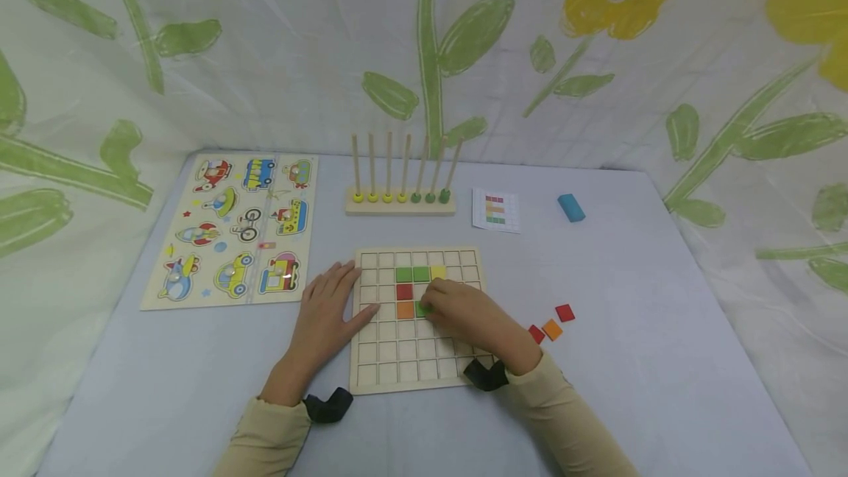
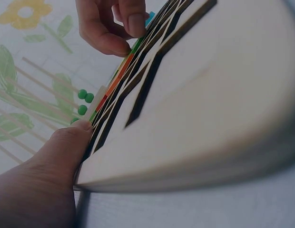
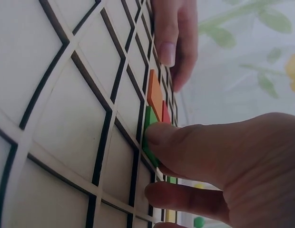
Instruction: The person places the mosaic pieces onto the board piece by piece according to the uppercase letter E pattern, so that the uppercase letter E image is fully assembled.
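Observation:
A wooden grid board (image 1: pixel 387 372) lies on the table before me. My left hand (image 1: pixel 327 308) rests flat at its left edge, the thumb over the outer squares. With thumb and fingers my right hand (image 1: pixel 470 311) holds a green tile (image 3: pixel 150 135) at a square right of the orange tile (image 1: pixel 405 310). Above the orange one sits a red tile (image 1: pixel 404 291). Higher up, a row has two green tiles (image 1: pixel 413 274) and a yellow tile (image 1: pixel 438 271). The right hand covers part of the board's right side.
Loose red and orange tiles (image 1: pixel 552 329) lie right of the board. Behind it stand a peg rack with beads (image 1: pixel 400 206) and a pattern card (image 1: pixel 496 210). A blue block (image 1: pixel 571 207) is at the back right, a vehicle puzzle board (image 1: pixel 232 241) at the left.

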Available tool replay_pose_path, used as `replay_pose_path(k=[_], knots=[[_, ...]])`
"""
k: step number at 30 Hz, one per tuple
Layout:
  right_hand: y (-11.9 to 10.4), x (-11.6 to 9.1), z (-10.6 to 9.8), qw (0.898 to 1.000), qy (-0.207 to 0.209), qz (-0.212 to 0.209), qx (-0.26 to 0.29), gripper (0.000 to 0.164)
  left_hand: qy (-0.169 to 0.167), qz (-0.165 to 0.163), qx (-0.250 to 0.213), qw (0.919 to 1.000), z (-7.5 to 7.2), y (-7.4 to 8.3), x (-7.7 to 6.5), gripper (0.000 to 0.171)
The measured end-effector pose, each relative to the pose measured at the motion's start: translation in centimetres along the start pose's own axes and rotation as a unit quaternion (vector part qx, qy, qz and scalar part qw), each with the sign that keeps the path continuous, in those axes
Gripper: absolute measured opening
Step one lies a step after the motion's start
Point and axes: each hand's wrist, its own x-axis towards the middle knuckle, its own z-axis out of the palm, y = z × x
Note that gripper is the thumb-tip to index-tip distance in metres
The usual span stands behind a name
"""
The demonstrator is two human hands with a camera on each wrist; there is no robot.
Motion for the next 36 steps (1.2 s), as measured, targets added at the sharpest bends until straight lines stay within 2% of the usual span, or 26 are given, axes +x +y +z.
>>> replay_pose_path(k=[5,10,13,17,19,23,28,30,36], knots=[[0.0,0.0,0.0,1.0,0.001,0.002,0.003,0.016,0.003,0.002,0.001,1.0,0.0,0.0,0.0,0.073],[0.3,-0.3,-0.3,0.999,-0.023,0.038,0.022,0.021,0.008,0.007,0.003,0.9999,0.1,0.0,0.0,0.072],[1.1,-1.1,-0.7,0.998,-0.02,0.06,0.019,0.024,0.013,0.01,0.003,0.9999,0.1,-0.1,-0.1,0.072],[2.6,-3.0,-1.5,0.995,-0.007,0.093,0.025,0.025,0.015,0.01,0.006,0.9998,0.2,-0.1,-0.1,0.072],[3.4,-4.3,-1.9,0.991,-0.006,0.125,0.036,0.025,0.015,0.01,0.006,0.9998,0.2,-0.1,-0.1,0.072],[4.9,-7.3,-2.5,0.98,0.001,0.192,0.051,0.025,0.015,0.013,0.006,0.9998,0.2,-0.2,0.0,0.071],[6.8,-10.6,-2.8,0.961,-0.003,0.268,0.064,0.029,0.013,0.01,0.007,0.9998,0.2,-0.1,0.1,0.071],[7.5,-11.8,-3.0,0.955,-0.008,0.288,0.066,0.031,0.013,0.009,0.006,0.9999,0.2,-0.1,0.0,0.071],[8.7,-14.3,-3.2,0.948,-0.012,0.312,0.059,0.034,0.016,0.012,0.003,0.9998,0.1,-0.1,0.0,0.071]])
